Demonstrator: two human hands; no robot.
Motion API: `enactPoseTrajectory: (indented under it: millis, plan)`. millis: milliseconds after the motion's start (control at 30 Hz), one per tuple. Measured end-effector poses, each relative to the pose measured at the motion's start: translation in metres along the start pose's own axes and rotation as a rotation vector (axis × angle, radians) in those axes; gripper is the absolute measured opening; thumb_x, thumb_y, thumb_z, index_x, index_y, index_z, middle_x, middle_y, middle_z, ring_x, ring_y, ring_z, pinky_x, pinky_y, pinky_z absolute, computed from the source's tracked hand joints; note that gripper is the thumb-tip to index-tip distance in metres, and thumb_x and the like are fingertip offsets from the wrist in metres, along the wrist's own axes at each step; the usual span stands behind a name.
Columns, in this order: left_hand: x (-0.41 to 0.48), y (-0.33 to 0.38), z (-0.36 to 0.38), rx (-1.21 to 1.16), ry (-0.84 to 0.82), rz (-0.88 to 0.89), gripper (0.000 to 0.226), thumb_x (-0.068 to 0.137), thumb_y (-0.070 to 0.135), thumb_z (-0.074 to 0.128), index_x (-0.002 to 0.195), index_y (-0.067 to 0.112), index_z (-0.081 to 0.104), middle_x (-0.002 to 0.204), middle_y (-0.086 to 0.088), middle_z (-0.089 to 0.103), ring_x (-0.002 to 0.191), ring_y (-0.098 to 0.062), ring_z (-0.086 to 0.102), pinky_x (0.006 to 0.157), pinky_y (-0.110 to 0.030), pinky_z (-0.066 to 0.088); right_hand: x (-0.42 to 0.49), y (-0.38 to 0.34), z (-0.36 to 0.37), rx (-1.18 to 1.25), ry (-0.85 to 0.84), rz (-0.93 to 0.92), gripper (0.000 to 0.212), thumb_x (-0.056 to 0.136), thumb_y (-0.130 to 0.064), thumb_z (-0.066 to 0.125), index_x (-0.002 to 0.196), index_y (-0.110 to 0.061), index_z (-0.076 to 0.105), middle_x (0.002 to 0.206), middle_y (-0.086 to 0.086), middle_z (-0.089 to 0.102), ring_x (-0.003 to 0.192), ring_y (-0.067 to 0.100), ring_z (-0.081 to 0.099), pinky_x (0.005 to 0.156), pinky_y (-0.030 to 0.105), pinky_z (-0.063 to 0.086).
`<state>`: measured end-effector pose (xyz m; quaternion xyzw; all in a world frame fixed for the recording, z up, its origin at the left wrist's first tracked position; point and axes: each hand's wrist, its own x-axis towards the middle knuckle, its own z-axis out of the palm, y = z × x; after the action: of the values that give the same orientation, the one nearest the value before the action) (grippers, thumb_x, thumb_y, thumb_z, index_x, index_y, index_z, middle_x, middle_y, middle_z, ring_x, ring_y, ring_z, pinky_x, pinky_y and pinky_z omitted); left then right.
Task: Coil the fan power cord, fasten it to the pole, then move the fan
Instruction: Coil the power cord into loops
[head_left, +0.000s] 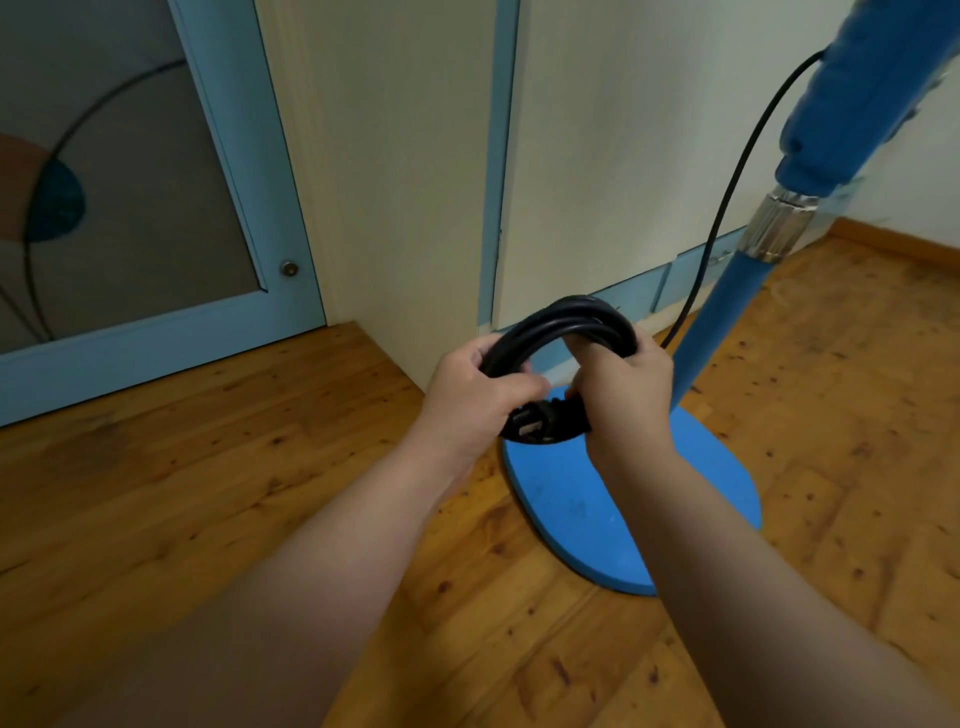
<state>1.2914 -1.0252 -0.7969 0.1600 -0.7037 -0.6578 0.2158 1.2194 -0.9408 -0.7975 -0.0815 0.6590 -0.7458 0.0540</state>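
Here, the left grip (478, 400) and right grip (623, 395) both clamp the coiled black power cord (566, 317) over the flat blue oval fan base (623, 509), with the blue round pole (717, 322) at three o'clock.

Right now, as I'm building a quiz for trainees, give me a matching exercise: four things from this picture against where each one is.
Things: 1 coiled cord; 2 fan base; 3 metal collar; 4 door knob.
Places: a flat on the wooden floor; b on the blue pole; c on the blue door frame; d gripped by left hand and right hand.
Pairs: 1-d; 2-a; 3-b; 4-c.
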Motion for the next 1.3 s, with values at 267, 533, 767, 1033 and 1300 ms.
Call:
enactPoseTrajectory:
  millis: [267, 533, 767, 1033, 1300]
  plan:
    - [0.006, 0.013, 0.008, -0.063, 0.135, 0.004, 0.007, 0.08, 0.008, 0.066, 0.08, 0.011, 0.06, 0.049, 0.004, 0.06, 0.052, -0.01, 0.061, 0.059, -0.023, 0.052, -0.005, 0.007, 0.012, 0.321, -0.001, 0.265, 0.009, 0.086, -0.01, 0.059, 0.078, -0.014, 0.058, 0.053, -0.001, 0.038, 0.046, 0.011, 0.039, 0.052, 0.025, 0.041]
    - [0.01, 0.019, -0.001, 0.324, 0.056, 0.05, 0.007, 0.083, 0.008, 0.06, 0.09, 0.006, 0.061, 0.061, -0.011, 0.063, 0.054, -0.016, 0.059, 0.063, -0.026, 0.048, 0.005, 0.012, -0.004, -0.465, -0.138, -0.147, 0.027, 0.074, -0.01, 0.07, 0.095, -0.017, 0.053, 0.078, -0.008, 0.054, 0.08, 0.015, 0.055, 0.07, 0.028, 0.045]
    - [0.007, 0.024, 0.005, 0.563, -0.167, 0.087, 0.014, 0.078, -0.003, 0.055, 0.086, 0.008, 0.059, 0.058, -0.004, 0.058, 0.045, -0.01, 0.058, 0.049, -0.021, 0.048, 0.006, 0.001, -0.019, -0.75, -0.21, -0.566, 0.021, 0.072, 0.001, 0.057, 0.074, -0.018, 0.047, 0.059, -0.011, 0.045, 0.062, 0.018, 0.046, 0.054, 0.024, 0.034]
    - [0.003, 0.019, 0.009, 0.147, -0.144, 0.101, 0.022, 0.071, 0.007, 0.074, 0.089, 0.012, 0.061, 0.073, 0.002, 0.062, 0.065, -0.005, 0.06, 0.059, -0.016, 0.049, 0.01, 0.004, -0.018, -0.383, -0.031, -0.19, 0.015, 0.069, 0.008, 0.048, 0.061, -0.005, 0.047, 0.058, 0.009, 0.045, 0.058, 0.021, 0.041, 0.056, 0.034, 0.037]
    - [-0.001, 0.015, 0.009, 0.058, -0.229, 0.045, 0.03, 0.07, 0.0, 0.074, 0.09, 0.018, 0.06, 0.077, 0.002, 0.066, 0.067, 0.001, 0.065, 0.061, -0.009, 0.05, 0.007, -0.004, -0.015, 0.042, 0.045, 0.061, 0.029, 0.08, 0.003, 0.055, 0.061, -0.019, 0.054, 0.056, 0.001, 0.047, 0.059, 0.02, 0.043, 0.059, 0.033, 0.039]
